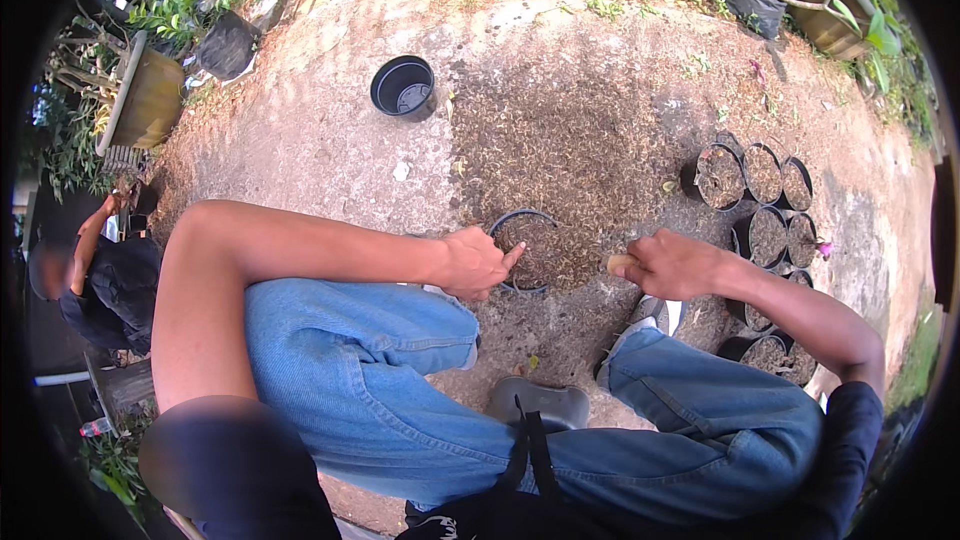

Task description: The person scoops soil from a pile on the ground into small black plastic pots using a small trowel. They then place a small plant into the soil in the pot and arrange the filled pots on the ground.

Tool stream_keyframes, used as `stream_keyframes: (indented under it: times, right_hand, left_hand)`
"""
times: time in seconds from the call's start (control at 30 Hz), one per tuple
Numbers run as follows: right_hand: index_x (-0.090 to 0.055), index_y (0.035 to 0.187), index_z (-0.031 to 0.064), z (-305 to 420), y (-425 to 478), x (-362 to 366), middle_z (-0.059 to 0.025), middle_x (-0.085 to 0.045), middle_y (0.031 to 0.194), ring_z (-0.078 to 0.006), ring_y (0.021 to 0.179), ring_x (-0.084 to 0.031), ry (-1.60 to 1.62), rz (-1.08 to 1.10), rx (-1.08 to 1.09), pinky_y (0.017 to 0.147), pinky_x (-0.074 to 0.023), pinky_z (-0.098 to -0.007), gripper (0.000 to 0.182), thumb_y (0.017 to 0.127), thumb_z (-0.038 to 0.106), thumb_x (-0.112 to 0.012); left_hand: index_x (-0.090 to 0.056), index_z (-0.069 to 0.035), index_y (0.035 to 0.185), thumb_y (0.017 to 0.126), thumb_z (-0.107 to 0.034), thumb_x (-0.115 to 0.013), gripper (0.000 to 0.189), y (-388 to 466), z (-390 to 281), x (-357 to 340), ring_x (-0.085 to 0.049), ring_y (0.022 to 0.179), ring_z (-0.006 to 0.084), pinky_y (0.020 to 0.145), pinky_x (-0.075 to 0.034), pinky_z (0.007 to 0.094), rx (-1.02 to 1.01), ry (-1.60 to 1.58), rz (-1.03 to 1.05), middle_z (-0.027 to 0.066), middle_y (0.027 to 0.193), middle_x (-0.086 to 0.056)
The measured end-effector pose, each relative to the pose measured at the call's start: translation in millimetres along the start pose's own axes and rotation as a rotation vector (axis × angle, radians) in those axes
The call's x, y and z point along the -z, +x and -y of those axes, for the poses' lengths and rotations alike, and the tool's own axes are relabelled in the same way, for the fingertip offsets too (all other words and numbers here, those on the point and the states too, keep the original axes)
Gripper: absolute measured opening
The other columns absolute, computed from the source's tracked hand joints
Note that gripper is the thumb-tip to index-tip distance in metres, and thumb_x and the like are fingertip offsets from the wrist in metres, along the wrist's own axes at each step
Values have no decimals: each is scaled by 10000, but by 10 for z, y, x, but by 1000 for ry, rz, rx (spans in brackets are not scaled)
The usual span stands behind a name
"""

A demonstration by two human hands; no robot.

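Observation:
Directly before me, a black plant pot (524, 214) is filled with brown soil mix. My left hand (474, 264) grips its left side, with one finger stretched over the soil inside. To the right of this pot, my right hand (671, 264) is closed around a light wooden-looking handle (619, 264). The rest of that tool is hidden by the hand. Loose brown soil mix (555, 127) is spread in a wide patch on the concrete, reaching round the pot. Beyond my left forearm stands an empty black pot (403, 86), its mouth tilted toward me.
Several filled black pots (765, 236) stand grouped at the right. Large planters (146, 101) and black plant bags (227, 45) line the far edges. Another person (112, 281) is at the far left. A grey plastic stool or tub (540, 399) shows between my legs.

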State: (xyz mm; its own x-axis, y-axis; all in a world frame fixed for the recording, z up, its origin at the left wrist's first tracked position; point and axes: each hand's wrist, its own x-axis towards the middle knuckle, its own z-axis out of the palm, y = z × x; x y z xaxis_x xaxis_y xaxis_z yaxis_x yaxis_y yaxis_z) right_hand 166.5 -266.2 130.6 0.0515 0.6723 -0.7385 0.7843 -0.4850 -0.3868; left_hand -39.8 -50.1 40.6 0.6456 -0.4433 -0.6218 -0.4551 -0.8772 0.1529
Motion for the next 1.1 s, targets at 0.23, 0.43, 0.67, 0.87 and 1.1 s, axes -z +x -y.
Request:
stream_keyframes:
  times: [0.23, 0.43, 0.67, 0.87, 1.1]
  right_hand:
    - [-674, 958, -81, -63, 23, -43, -319, -673, 810, -474, 862, -691, -9, -52, 40, 821, -518, -541, 548, 1054, 429, -501]
    - [-677, 968, -76, -48, -13, 47, -320, -676, 822, -472, 876, -690, -20, -4, -37, 840, -516, -541, 574, 1055, 458, -486]
    - [-673, 878, -81, 21, -30, 159, -308, -666, 765, -476, 854, -687, -79, 65, 13, 839, -513, -543, 625, 1065, 471, -445]
    - [-665, 802, -80, 141, 24, 265, -289, -661, 724, -445, 800, -697, -150, 108, 60, 804, -523, -537, 582, 1053, 392, -433]
    - [-695, 878, -48, 193, 95, 313, -218, -668, 661, -350, 698, -712, -193, 147, 34, 746, -561, -477, 393, 986, 253, -468]
  left_hand:
    - [-107, 135, 1571, 925, -343, -609, 947, -17, -60, 225, -707, 646, 310, 567, -535, 421, -92, -104, 62, 143, 702, -698]
    - [-113, 113, 1581, 917, -292, -583, 909, -23, 6, 10, -702, 641, 323, 564, -528, 428, -92, 8, 79, 166, 690, -686]
    - [-207, 90, 1577, 901, -304, -614, 883, -42, -62, 300, -708, 644, 312, 565, -534, 420, -149, -113, -10, 159, 688, -689]
    - [-142, -6, 1621, 916, -282, -595, 882, 11, 38, -83, -662, 540, 286, 484, -501, 401, -67, 28, -39, 134, 615, -654]
    - [-315, 51, 1560, 915, -342, -624, 816, -44, -52, 266, -703, 622, 284, 527, -527, 398, -79, -80, -77, 131, 677, -691]
